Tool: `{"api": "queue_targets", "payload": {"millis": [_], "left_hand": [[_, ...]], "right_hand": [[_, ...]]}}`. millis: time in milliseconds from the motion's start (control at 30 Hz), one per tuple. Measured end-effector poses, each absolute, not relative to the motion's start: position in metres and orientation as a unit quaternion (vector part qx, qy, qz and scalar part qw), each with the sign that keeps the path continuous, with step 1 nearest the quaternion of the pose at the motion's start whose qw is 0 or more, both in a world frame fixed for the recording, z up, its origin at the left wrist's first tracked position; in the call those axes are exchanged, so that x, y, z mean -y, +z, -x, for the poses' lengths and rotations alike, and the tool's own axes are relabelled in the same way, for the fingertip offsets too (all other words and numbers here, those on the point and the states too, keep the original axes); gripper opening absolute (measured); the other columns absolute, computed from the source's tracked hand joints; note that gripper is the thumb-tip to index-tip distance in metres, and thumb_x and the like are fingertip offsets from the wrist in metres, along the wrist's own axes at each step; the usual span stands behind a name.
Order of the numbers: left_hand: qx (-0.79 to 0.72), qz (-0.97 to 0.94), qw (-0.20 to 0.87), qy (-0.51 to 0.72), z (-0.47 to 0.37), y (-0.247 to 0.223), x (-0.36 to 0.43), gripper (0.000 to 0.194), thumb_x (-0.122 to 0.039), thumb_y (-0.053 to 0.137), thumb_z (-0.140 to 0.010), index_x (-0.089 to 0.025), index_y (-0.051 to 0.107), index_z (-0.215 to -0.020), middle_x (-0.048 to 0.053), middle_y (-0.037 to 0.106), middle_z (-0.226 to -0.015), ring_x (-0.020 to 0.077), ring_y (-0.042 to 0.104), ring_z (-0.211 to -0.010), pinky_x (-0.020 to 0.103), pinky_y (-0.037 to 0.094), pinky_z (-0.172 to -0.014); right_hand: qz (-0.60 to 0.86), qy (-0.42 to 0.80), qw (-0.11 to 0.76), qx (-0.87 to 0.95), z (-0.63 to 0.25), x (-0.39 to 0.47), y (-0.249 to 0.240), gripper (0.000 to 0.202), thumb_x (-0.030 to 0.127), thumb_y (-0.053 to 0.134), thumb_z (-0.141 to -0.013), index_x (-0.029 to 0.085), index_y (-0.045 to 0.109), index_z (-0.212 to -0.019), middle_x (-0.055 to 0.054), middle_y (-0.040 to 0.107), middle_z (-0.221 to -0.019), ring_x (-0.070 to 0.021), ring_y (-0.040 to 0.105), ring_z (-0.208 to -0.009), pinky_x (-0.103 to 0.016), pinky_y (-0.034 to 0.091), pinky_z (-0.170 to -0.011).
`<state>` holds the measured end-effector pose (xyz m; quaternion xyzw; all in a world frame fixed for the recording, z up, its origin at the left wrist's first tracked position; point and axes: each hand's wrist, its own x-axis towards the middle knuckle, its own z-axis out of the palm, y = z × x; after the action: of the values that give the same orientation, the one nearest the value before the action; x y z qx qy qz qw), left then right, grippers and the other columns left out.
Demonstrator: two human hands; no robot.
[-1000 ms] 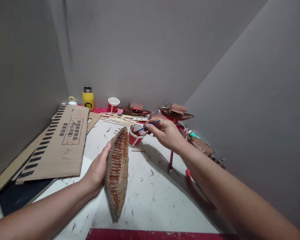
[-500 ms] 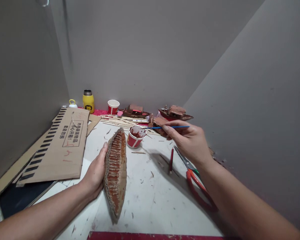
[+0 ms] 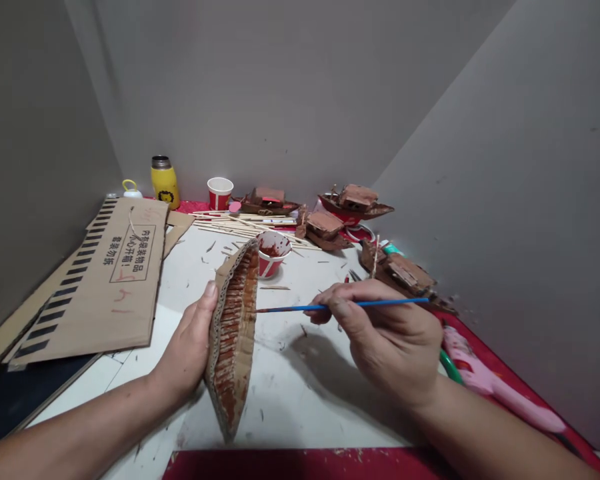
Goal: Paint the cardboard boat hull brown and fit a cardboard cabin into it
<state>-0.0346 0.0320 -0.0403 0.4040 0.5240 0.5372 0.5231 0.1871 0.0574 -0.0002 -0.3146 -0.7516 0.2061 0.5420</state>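
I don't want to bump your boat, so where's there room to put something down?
Mostly bare white board lies between the held boat, right hand and red near edge. A smaller, littered patch sits between printed cardboard and left hand. The back is crowded with sticks, a cup and model boats.

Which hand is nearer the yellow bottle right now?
The left hand: it holds the boat, on the near side of the bottle. The right hand, with the brush, is farther off, well to the right.
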Motion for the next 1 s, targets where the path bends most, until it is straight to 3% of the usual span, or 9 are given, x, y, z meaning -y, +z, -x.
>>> {"api": "queue_targets", "payload": {"millis": [133, 267, 500, 700, 900, 1000], "left_hand": [[-0.505, -0.437, 0.528, 0.525, 0.027, -0.029, -0.028, 0.052, -0.057, 0.039, -0.096, -0.023, 0.068, -0.121, 0.001, 0.068, -0.128, 0.0239, 0.054, -0.127, 0.034, 0.031, -0.115], [-0.472, -0.447, 0.537, 0.537, 0.025, -0.024, -0.026, 0.051, -0.054, 0.037, -0.097, -0.022, 0.065, -0.126, 0.001, 0.065, -0.132, 0.0225, 0.059, -0.120, 0.032, 0.040, -0.108], [-0.475, -0.462, 0.523, 0.536, 0.026, -0.022, -0.025, 0.050, -0.055, 0.040, -0.096, -0.022, 0.069, -0.119, 0.002, 0.071, -0.123, 0.0239, 0.057, -0.125, 0.034, 0.037, -0.111], [-0.477, -0.458, 0.521, 0.539, 0.025, -0.020, -0.026, 0.050, -0.057, 0.039, -0.095, -0.024, 0.069, -0.118, 0.000, 0.068, -0.128, 0.0217, 0.051, -0.131, 0.030, 0.040, -0.109], [-0.538, -0.438, 0.497, 0.522, 0.030, -0.032, -0.024, 0.051, -0.058, 0.042, -0.094, -0.021, 0.070, -0.115, 0.003, 0.072, -0.119, 0.0252, 0.057, -0.123, 0.033, 0.038, -0.110], [-0.555, -0.440, 0.475, 0.522, 0.030, -0.033, -0.024, 0.051, -0.058, 0.043, -0.093, -0.022, 0.070, -0.116, 0.002, 0.069, -0.126, 0.0249, 0.053, -0.129, 0.031, 0.035, -0.112]], "right_hand": [[0.295, 0.190, 0.525, 0.776, -0.185, -0.057, 0.000, 0.016, 0.009, 0.063, -0.088, 0.023, 0.066, -0.095, 0.002, 0.069, -0.074, -0.0130, 0.067, -0.064, -0.025, 0.054, -0.061], [0.289, 0.207, 0.469, 0.809, -0.184, -0.050, 0.007, 0.011, 0.010, 0.063, -0.088, 0.021, 0.065, -0.090, -0.001, 0.070, -0.074, -0.0136, 0.067, -0.063, -0.024, 0.055, -0.059], [0.241, 0.127, 0.488, 0.829, -0.184, -0.051, 0.006, 0.019, 0.007, 0.059, -0.088, 0.023, 0.062, -0.097, -0.003, 0.071, -0.077, -0.0166, 0.069, -0.069, -0.029, 0.058, -0.065], [0.210, 0.188, 0.406, 0.869, -0.179, -0.047, 0.009, 0.017, 0.004, 0.053, -0.089, 0.020, 0.059, -0.094, -0.003, 0.067, -0.069, -0.0140, 0.065, -0.061, -0.026, 0.055, -0.057], [0.244, 0.147, 0.460, 0.841, -0.183, -0.045, 0.011, 0.022, 0.006, 0.056, -0.088, 0.025, 0.061, -0.097, -0.003, 0.071, -0.075, -0.0176, 0.070, -0.069, -0.029, 0.058, -0.065], [0.238, 0.152, 0.424, 0.861, -0.183, -0.047, 0.011, 0.022, 0.005, 0.056, -0.087, 0.025, 0.062, -0.096, -0.003, 0.070, -0.073, -0.0176, 0.069, -0.065, -0.029, 0.057, -0.060]]}}
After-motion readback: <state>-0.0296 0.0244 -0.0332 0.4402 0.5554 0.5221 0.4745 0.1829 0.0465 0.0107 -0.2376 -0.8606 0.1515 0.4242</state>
